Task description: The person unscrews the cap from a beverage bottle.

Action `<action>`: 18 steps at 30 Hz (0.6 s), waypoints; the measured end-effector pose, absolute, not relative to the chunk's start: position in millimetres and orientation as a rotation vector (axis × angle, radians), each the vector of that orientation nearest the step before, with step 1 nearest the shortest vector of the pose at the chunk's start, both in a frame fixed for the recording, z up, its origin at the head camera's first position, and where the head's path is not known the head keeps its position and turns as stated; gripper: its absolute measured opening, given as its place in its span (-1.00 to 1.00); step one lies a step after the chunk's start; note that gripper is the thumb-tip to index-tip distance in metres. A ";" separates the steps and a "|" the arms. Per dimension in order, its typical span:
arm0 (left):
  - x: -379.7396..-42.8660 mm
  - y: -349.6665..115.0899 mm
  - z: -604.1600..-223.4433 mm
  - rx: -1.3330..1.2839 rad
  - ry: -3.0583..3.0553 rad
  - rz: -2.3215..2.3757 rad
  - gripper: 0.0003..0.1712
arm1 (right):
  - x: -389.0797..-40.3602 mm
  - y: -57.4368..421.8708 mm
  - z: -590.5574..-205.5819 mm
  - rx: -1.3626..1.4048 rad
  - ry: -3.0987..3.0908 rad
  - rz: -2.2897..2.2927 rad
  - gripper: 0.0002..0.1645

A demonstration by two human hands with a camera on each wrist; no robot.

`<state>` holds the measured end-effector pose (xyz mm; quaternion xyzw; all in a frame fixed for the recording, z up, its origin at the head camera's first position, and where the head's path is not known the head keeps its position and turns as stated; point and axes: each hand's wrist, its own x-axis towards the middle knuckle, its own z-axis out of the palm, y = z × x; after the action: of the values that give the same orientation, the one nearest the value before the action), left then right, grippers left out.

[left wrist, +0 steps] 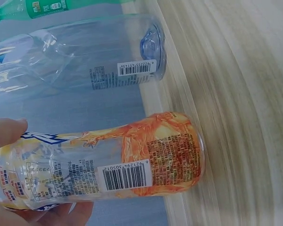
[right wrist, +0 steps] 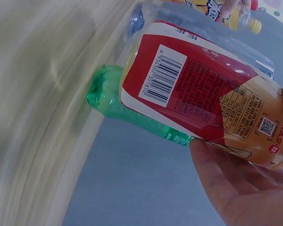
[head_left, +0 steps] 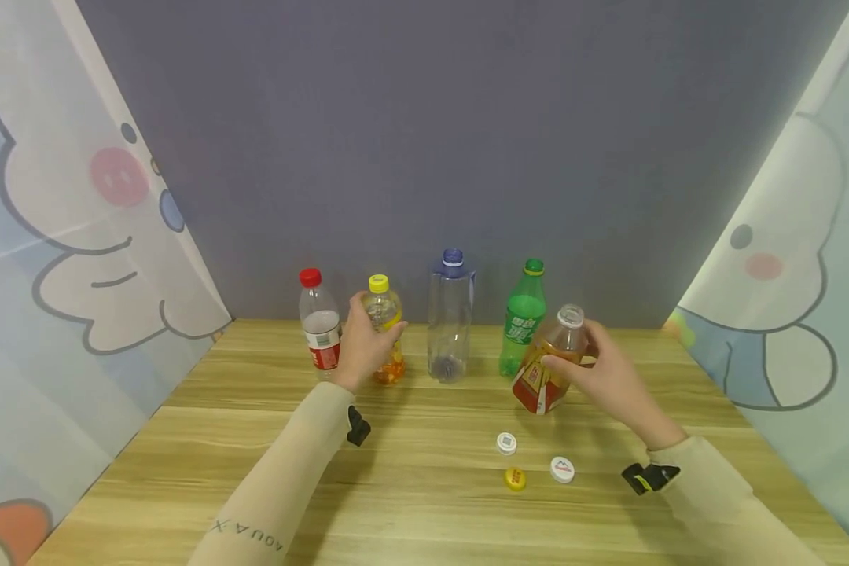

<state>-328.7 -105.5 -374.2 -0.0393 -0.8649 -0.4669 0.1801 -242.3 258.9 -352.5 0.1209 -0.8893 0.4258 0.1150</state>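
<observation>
Along the back of the yellowish wood-grain table (head_left: 410, 503), left hand (head_left: 369, 346) has thumb and fingers wrapped round a clear plastic bottle with yellow cap and orange-patterned label (head_left: 389, 365), upright. Right hand (head_left: 608, 373), thumb and fingers clamped on a clear-necked plastic bottle with red-and-orange label (head_left: 538, 381), tilted, in front of a green plastic bottle (head_left: 527, 310); can't tell if its base touches wood. Between the hands: tall clear plastic bottle with blue cap (head_left: 449, 322). Only head view gives two round white caps (head_left: 506, 443) (head_left: 562, 470), a round yellow cap (head_left: 515, 479), and the full red-capped clear bottle (head_left: 321, 334) at far left. Left wrist adds a black-and-white barcode (left wrist: 125, 175) on the held bottle; right wrist adds another barcode (right wrist: 163, 76) plus square QR code (right wrist: 267, 126).
</observation>
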 end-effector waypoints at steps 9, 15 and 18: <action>-330.1 -104.6 -377.6 -0.108 -2.438 -1.249 0.02 | -254.8 265.2 -343.2 0.312 -2.590 1.239 -0.01; -331.9 -105.3 -379.3 -0.127 -2.429 -1.254 0.01 | -267.9 273.3 -343.0 0.257 -2.572 1.184 -0.01; -332.2 -105.5 -379.8 -0.121 -2.432 -1.257 0.01 | -273.9 276.7 -342.9 0.219 -2.572 1.166 0.02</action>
<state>-332.2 -105.5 -379.8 -0.0431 -0.8697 -0.4494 0.1995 -273.9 276.7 -342.9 0.0766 -0.8971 0.4068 0.1541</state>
